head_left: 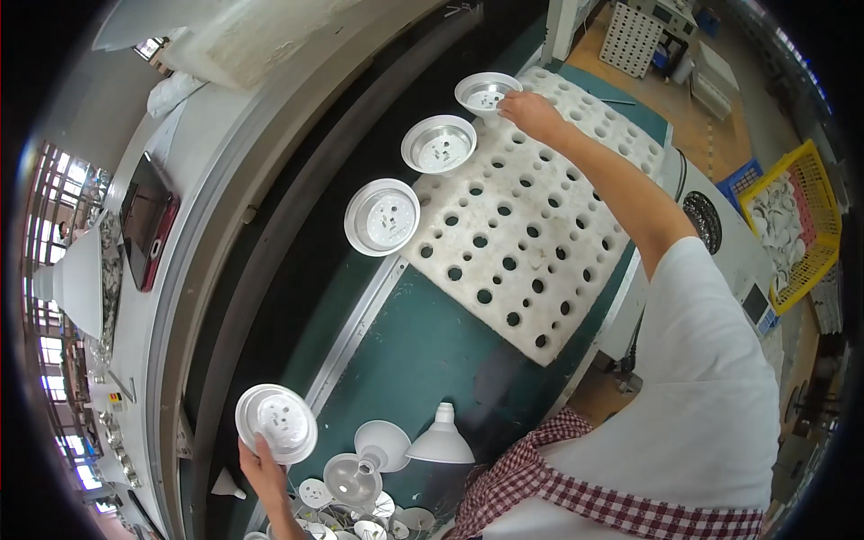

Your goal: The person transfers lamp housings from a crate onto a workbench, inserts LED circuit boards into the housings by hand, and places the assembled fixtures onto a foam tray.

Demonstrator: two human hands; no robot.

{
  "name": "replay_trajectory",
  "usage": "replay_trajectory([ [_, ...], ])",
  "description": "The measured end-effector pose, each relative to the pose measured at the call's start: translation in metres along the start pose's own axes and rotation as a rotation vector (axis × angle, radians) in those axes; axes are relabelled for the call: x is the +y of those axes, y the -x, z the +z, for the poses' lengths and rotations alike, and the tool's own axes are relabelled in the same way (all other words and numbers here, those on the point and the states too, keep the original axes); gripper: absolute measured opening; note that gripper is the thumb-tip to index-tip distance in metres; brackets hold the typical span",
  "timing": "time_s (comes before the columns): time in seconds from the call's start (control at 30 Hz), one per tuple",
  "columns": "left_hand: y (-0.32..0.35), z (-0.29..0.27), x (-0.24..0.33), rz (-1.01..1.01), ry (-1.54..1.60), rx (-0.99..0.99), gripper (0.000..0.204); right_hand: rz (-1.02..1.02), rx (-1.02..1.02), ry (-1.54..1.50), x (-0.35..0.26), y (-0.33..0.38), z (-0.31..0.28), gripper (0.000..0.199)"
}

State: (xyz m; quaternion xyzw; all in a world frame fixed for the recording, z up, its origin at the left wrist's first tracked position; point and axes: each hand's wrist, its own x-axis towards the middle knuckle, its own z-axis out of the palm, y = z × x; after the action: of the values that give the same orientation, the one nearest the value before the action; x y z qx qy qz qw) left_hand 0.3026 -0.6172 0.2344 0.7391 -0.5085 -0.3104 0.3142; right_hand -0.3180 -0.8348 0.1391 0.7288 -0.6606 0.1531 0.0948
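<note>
My left hand, at the lower left, grips a white lamp housing by its near edge, thumb on top. Inside its round rim is a disc with small dark parts. At the far end of the bench, the fingers of my right hand are closed on the rim of another lamp housing. Two more housings, a middle one and a nearer one, stand in a row along the left edge of a white foam board full of round holes.
Several white cone-shaped lamp shells and loose wired discs lie on the green bench near my body. A dark conveyor belt runs along the left. A phone lies on the ledge beyond. A yellow crate holds white parts at right.
</note>
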Motion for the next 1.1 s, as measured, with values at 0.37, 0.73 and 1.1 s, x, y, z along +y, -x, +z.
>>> replay_trajectory([
  [0.37,0.01,0.141,0.109,0.083,-0.026,-0.429,0.025,-0.255,0.111,-0.494,-0.102,0.053,-0.091,0.05],
  [0.73,0.029,0.216,0.175,0.109,0.245,-0.782,0.044,-0.616,0.099,-0.421,-0.086,0.155,-0.134,0.02],
  [1.1,0.037,0.203,0.076,0.014,0.065,-0.79,0.035,0.188,0.174,0.102,0.109,-0.004,-0.043,0.017],
])
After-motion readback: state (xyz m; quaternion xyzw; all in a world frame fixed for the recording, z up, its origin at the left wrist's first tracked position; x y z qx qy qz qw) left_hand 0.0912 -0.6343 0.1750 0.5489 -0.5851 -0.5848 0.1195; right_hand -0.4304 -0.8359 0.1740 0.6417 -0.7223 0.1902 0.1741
